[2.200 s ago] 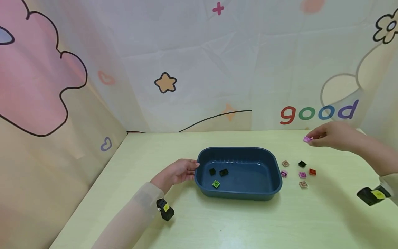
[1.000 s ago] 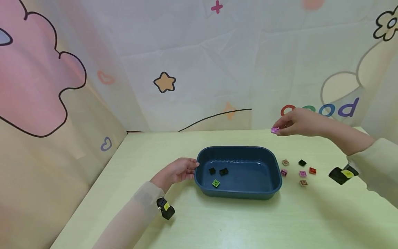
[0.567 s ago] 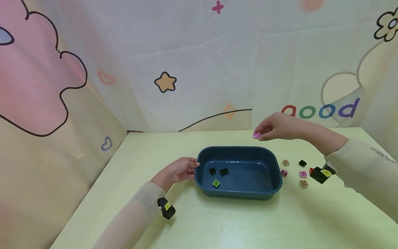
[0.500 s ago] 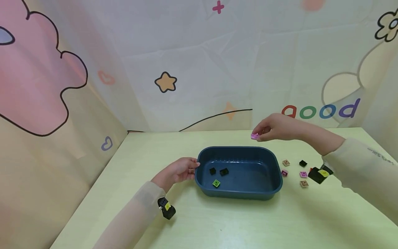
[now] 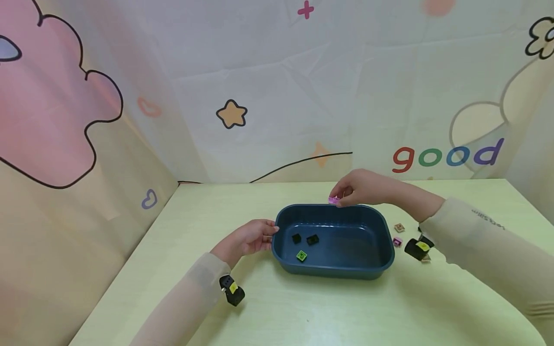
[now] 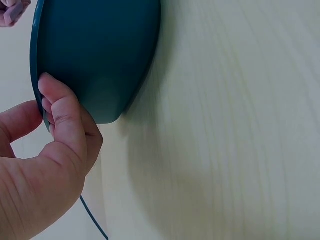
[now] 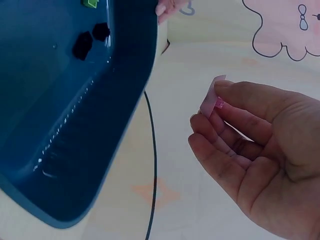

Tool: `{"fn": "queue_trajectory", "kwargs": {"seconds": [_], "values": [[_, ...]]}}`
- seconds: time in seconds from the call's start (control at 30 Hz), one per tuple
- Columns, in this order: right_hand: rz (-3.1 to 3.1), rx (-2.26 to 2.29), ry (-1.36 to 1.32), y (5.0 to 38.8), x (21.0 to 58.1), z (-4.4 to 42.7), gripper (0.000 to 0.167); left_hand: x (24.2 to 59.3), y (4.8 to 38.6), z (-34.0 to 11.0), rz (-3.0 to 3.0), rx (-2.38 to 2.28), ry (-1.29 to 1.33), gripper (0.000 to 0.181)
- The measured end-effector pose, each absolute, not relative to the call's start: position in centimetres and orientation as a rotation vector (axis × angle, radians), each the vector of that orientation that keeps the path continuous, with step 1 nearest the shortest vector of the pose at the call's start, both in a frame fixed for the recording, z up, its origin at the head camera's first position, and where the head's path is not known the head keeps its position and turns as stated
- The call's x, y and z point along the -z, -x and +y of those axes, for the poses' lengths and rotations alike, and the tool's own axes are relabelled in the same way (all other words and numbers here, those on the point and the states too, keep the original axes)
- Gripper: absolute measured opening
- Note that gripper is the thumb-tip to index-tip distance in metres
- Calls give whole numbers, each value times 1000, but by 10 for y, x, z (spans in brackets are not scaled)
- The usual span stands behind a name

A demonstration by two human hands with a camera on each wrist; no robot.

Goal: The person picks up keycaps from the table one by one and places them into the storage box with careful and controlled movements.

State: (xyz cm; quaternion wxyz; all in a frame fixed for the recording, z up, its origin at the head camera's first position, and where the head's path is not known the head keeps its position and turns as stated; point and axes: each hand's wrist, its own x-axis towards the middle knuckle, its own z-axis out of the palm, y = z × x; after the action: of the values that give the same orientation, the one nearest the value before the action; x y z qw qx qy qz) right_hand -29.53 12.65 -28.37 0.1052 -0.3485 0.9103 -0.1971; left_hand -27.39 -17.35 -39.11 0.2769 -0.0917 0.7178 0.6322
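A blue basin (image 5: 333,271) stands on the table, and the left hand (image 5: 252,237) pinches its left rim. In the left wrist view, the left hand (image 6: 60,135) has its thumb and fingers on either side of the basin's edge (image 6: 35,50). Above the basin's far rim, the right hand (image 5: 361,188) pinches a pink block (image 5: 333,200). The right wrist view shows the pink block (image 7: 212,97) between thumb and fingertips of the right hand (image 7: 265,145), beside the basin (image 7: 125,100). Inside lie two black blocks (image 5: 312,239) and a green block (image 5: 301,255).
Right of the basin lie a tan block (image 5: 399,227) and a pink block (image 5: 397,241). Another tan block (image 5: 426,258) is partly hidden by the black wrist device (image 5: 418,248). A printed cloth (image 5: 268,96) hangs behind the table (image 5: 207,206).
The right hand has carried the pink block leftward from the table's right side, lately lowering it to the basin's far rim. The left hand has stayed on the rim.
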Motion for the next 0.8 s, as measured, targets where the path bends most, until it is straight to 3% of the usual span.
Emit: {"fn": "queue_trajectory", "kwargs": {"seconds": [0.8], "values": [[2613,554,1103,306,309,82,25,390,273,-174,1937,-1703,232,13]]}}
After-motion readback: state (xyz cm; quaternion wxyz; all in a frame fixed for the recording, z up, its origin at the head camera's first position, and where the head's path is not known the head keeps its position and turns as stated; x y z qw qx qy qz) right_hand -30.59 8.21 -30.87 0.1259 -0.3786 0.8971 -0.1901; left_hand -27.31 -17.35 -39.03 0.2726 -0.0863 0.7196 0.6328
